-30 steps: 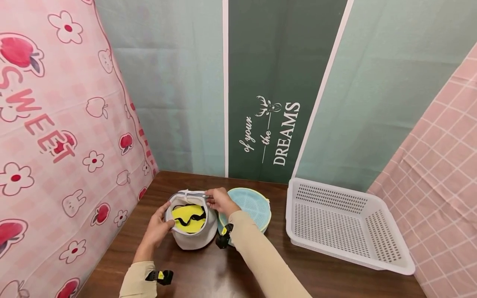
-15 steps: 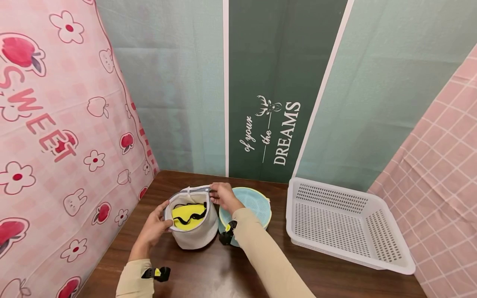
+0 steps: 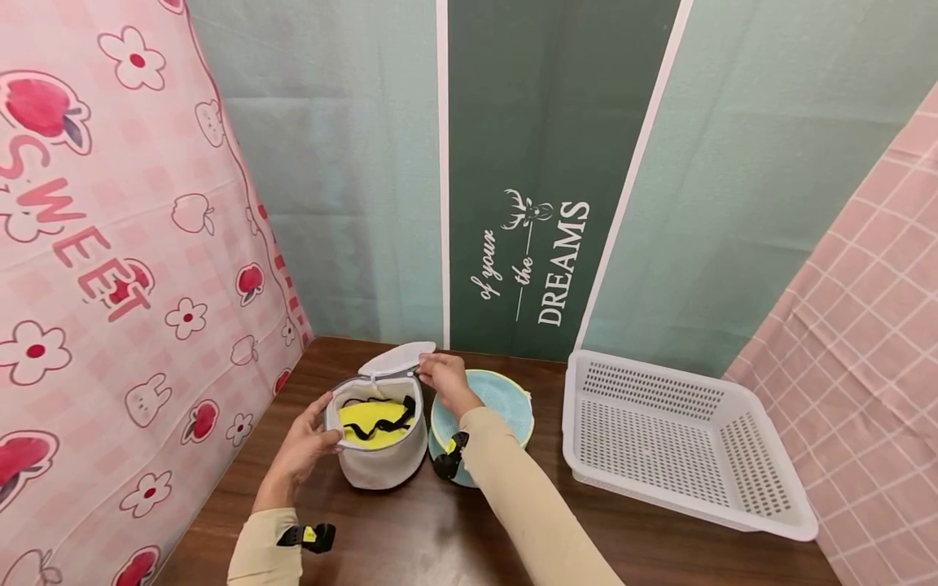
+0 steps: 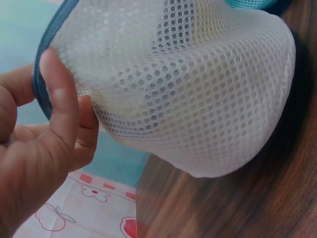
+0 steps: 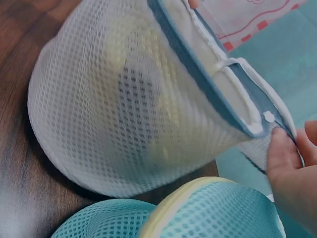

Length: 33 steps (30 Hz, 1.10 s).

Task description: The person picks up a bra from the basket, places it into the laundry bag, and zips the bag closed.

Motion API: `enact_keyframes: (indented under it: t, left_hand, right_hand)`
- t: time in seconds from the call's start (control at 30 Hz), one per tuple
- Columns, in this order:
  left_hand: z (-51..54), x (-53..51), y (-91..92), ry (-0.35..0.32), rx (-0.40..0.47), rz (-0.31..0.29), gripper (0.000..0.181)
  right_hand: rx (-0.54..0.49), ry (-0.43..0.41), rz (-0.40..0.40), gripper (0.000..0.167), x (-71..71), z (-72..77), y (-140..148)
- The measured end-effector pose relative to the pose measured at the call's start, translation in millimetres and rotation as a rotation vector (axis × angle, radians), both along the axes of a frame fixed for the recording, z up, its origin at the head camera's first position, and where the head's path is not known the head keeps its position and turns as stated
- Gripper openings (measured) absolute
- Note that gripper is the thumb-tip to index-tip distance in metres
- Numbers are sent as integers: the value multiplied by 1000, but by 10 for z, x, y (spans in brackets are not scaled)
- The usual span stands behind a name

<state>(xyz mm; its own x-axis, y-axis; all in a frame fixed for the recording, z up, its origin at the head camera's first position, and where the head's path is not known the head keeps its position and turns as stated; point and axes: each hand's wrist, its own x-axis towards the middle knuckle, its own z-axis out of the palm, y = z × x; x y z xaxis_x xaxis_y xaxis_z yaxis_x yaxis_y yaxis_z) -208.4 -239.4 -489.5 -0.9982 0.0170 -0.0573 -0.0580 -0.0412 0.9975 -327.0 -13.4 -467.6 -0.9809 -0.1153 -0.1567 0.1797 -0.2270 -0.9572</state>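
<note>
A white mesh laundry bag [image 3: 381, 472] stands upright on the dark wooden table, its grey-blue zip open and the round lid [image 3: 399, 358] folded back behind. Inside lies a bright yellow item [image 3: 359, 417] with a wavy black strap; its kind is unclear. My left hand [image 3: 299, 448] pinches the bag's left rim, with the thumb [image 4: 57, 79] against the mesh in the left wrist view. At the far right of the rim, my right hand [image 3: 449, 381] pinches the zipped edge beside the white zip pull [image 5: 269, 116].
A light blue mesh bag [image 3: 501, 399] with a yellow rim lies just right of the white bag, under the right forearm. Farther right sits a white perforated plastic basket [image 3: 659, 500]. Printed cloths hang behind and on both sides of the table.
My right hand has moved slightly right and away along the rim. The mouth of the bag is wider, and its lid now shows folded back behind. My left hand keeps its grip.
</note>
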Motion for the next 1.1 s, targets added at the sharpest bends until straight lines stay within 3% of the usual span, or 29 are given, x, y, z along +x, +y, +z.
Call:
enact_keyframes:
  t: [0.13,0.23,0.33,0.53,0.8,1.1]
  left_hand:
    - [-7,-8,25,-12,-33,4,80]
    - [-17,-19,40,-18,-48,17,80]
    - [-24,-18,42,-18,-54,25,80]
    - [-6,-3,45,-5,-46,34,79]
    - [-25,-12,52,0,-45,27,78]
    - [-77,-28,81,-7,-45,32,78]
  right_hand:
    - [-93,7,-81,19,-10,-24,-25]
    - [-108,13,-117,9,-15,-42,-38]
    - [-91,12,-136,7,-13,-65,-37]
    - [-84,-28,-151,31,-9,-66,-34]
    - [-62,-147,-170,11,-11,-53,-1]
    - [53,-184,-143,16,20,-6,-2]
